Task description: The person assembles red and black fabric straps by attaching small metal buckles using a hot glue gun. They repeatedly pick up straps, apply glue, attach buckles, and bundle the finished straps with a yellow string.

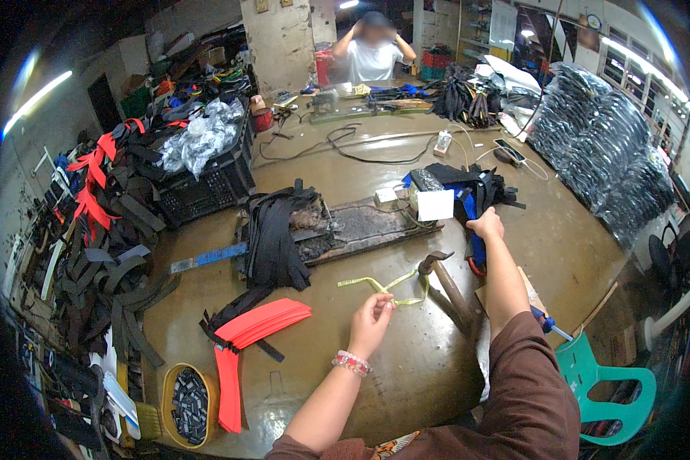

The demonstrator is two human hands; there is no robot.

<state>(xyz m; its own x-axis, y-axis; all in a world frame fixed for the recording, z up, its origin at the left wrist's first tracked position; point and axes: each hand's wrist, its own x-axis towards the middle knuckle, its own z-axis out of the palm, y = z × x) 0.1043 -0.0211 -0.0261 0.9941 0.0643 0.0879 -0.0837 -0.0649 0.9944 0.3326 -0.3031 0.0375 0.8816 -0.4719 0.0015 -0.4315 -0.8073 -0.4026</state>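
A broad brown desk (437,360) fills the frame's centre. Fluorescent tubes (34,100) glow at upper left, windows (629,65) line the upper right, and a green plastic chair (602,383) stands lower right.

Red strap pieces (257,326) lay fanned on the brown surface (406,360) beside a heap of black straps (272,238) — a black crate (203,192) of clear bags stood behind. A hammer (446,284) rested nearby, and a green plastic chair (609,387) stood at the edge — a person (372,50) sat opposite.
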